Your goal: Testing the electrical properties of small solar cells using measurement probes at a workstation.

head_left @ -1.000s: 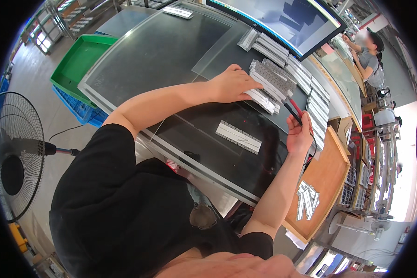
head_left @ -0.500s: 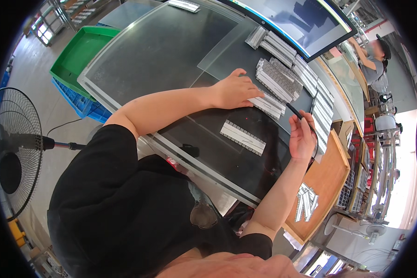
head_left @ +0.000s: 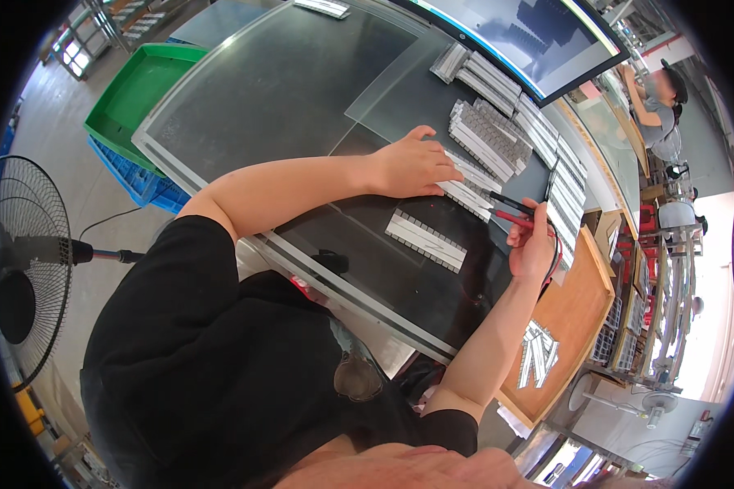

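One slim black probe point(head_left: 507, 200) and one red probe point(head_left: 512, 218) are held in the right hand point(head_left: 532, 246); one white notched strip point(head_left: 467, 200) on the dark glossy table point(head_left: 245, 98) is touched by the left hand point(head_left: 413, 167), its grip unclear. Left of the table, above grey floor point(head_left: 65, 130), one green plastic tray point(head_left: 118, 122) is stacked over one blue crate point(head_left: 134, 173); right, several strips point(head_left: 538, 353) are held in one wooden tray point(head_left: 575, 285).
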`<state>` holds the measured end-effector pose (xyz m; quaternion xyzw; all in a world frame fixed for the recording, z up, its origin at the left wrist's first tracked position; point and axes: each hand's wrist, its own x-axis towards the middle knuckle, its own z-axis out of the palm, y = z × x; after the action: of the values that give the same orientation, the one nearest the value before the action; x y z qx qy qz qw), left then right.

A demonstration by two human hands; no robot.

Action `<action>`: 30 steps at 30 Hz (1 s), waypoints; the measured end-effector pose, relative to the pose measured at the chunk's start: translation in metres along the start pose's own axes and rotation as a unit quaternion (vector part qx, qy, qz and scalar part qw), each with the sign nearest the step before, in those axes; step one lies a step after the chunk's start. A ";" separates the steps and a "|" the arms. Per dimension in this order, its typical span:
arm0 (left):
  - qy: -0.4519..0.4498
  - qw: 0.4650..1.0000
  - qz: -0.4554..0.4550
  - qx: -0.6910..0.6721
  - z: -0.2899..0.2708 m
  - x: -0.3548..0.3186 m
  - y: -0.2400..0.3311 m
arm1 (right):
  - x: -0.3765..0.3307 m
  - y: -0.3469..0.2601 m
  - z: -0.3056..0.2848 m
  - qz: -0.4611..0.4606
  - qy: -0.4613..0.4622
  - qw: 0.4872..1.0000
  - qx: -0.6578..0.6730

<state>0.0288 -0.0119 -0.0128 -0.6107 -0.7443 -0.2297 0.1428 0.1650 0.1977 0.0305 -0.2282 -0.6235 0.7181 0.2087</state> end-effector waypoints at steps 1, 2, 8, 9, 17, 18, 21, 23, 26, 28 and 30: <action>-0.008 1.000 0.001 0.003 0.000 0.000 0.000 | 0.001 0.002 -0.001 -0.001 -0.011 1.000 -0.015; -0.007 1.000 0.001 0.003 0.000 0.000 0.000 | 0.002 0.004 0.000 -0.001 -0.011 1.000 -0.015; -0.010 1.000 0.002 0.010 0.002 0.000 0.000 | 0.006 0.016 0.008 0.009 -0.012 1.000 -0.012; -0.012 1.000 0.004 0.013 0.002 -0.001 0.000 | 0.007 0.016 0.008 0.014 -0.010 1.000 -0.012; -0.013 1.000 0.005 0.013 0.004 -0.001 -0.001 | 0.011 0.023 0.005 0.000 -0.010 1.000 -0.017; -0.014 1.000 0.006 0.011 0.004 -0.001 -0.001 | 0.011 0.024 0.005 -0.001 0.000 1.000 -0.010; -0.016 1.000 0.005 0.013 0.004 -0.001 -0.001 | 0.012 0.026 0.005 -0.006 0.004 1.000 -0.011; -0.016 1.000 0.006 0.016 0.004 -0.001 -0.001 | 0.012 0.026 0.005 -0.006 0.002 1.000 -0.009; -0.019 1.000 0.005 0.018 0.003 -0.001 -0.001 | 0.012 0.026 0.006 -0.004 0.003 1.000 -0.008; -0.015 1.000 0.009 0.026 0.004 -0.001 -0.002 | 0.012 0.026 0.007 -0.002 0.006 1.000 -0.008; -0.016 1.000 0.007 0.024 0.004 -0.001 -0.001 | 0.013 0.026 0.007 -0.001 0.010 1.000 -0.005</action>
<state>0.0280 -0.0109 -0.0170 -0.6158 -0.7475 -0.2013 0.1467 0.1504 0.1963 0.0044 -0.2358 -0.6254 0.7123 0.2143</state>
